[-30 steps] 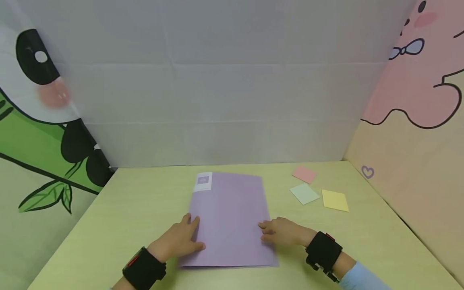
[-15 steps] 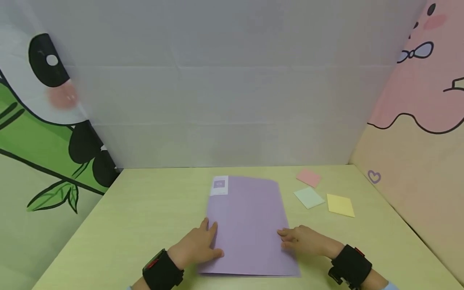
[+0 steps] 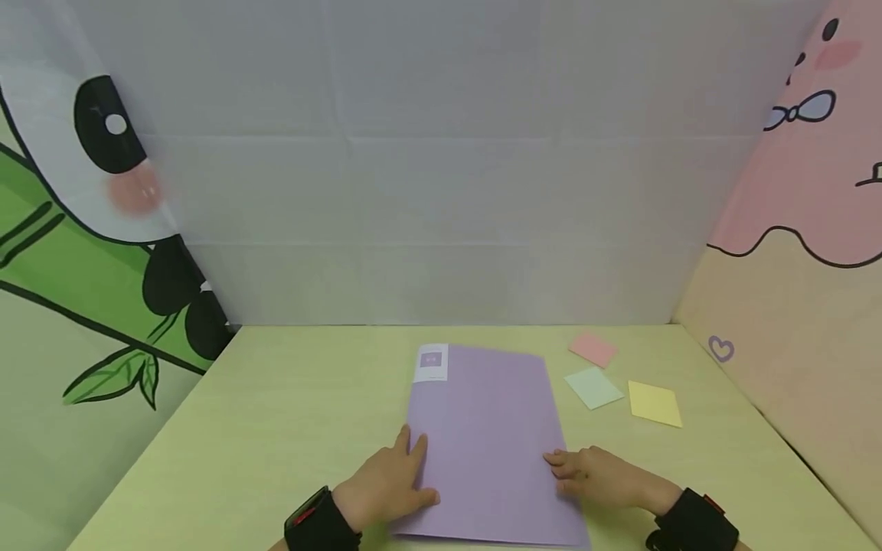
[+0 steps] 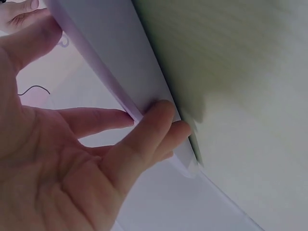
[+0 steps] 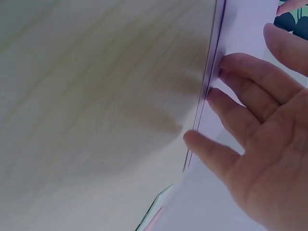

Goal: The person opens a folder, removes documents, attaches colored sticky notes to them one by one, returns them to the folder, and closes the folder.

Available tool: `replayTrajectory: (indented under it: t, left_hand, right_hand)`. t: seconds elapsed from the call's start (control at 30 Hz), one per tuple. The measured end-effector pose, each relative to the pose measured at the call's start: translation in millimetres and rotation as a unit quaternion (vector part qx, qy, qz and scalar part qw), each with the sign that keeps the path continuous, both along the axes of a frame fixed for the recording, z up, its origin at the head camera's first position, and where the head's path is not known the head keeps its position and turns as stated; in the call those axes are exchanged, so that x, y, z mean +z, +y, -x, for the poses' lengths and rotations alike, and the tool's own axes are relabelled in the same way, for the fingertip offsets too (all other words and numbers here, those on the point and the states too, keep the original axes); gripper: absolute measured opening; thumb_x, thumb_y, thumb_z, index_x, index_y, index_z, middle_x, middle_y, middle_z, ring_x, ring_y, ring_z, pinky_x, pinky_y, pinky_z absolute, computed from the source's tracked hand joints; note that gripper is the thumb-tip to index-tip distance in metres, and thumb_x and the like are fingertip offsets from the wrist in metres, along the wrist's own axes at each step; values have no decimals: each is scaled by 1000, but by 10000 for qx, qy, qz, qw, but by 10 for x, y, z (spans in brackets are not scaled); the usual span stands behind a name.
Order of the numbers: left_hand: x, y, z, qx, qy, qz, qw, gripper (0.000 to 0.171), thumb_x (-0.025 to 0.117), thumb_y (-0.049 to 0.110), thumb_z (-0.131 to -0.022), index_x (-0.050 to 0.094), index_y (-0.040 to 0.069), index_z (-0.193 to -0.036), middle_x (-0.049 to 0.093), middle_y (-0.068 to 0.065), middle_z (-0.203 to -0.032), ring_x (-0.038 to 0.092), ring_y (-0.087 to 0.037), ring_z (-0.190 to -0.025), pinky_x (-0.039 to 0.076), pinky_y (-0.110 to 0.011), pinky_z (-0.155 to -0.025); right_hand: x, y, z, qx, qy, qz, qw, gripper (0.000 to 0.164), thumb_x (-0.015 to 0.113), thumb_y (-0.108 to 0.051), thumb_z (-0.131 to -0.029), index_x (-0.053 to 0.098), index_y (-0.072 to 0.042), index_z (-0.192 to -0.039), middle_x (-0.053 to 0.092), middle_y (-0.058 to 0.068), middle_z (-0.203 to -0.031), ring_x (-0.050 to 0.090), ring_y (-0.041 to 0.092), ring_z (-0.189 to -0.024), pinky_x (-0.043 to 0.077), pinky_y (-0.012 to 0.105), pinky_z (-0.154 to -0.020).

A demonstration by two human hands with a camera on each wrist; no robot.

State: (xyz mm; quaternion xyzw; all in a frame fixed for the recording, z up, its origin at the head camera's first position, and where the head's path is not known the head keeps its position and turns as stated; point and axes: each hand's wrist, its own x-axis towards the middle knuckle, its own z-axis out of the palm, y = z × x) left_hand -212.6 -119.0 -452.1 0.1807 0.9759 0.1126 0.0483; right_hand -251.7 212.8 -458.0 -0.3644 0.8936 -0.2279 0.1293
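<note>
A purple file folder (image 3: 489,451) with a white label (image 3: 431,363) at its top left corner lies flat on the table. My left hand (image 3: 386,486) rests on its left edge. Its thumb and index finger lie over the cover, while other fingers touch the pale spine (image 4: 125,53) in the left wrist view. On the opposite side, my right hand (image 3: 596,474) touches the folder's right edge with extended fingertips. In the right wrist view, the fingers (image 5: 236,115) are spread along the thin layered edge (image 5: 208,82).
Three sticky notes lie right of the folder: pink (image 3: 592,350), mint green (image 3: 594,388) and yellow (image 3: 655,403). A white sheet (image 3: 441,191) stands behind the table (image 3: 310,405), and printed cartoon panels flank it. Both wrists wear black bands.
The folder has slid to the right across the table, closer to the sticky notes, with both hands moving along at its sides. The notes keep their places; the head view has shifted slightly.
</note>
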Motion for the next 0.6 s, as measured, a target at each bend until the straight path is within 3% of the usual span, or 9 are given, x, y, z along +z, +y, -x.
replayTrajectory:
  t: [0.27,0.43,0.6]
  left_hand:
    - [18,28,-12,-5,-109,-109,9999,85,65,51,-77,40,-7,-134,31,-40,-135,56,-51,-98,49,-50,-81]
    - [19,50,-24,-93,-149,-189,9997,85,63,51,-78,38,-8,-134,29,-42,-135,56,-51,-99,49,-49,-82]
    - [43,33,-36,-169,-50,-19,9998,84,61,52,-79,39,-7,-134,30,-41,-135,55,-50,-100,49,-50,-82]
  right_hand:
    - [45,23,16,-44,-180,83,9998,45,55,-33,-90,60,4,-116,54,13,-128,47,34,-121,36,49,-99]
    - [24,59,4,-174,-356,116,9991,47,54,-35,-90,60,3,-117,52,12,-131,44,36,-124,31,57,-99]
    - [28,55,-3,-165,-364,176,9990,46,55,-35,-90,60,3,-116,52,13,-130,43,37,-124,31,56,-99]
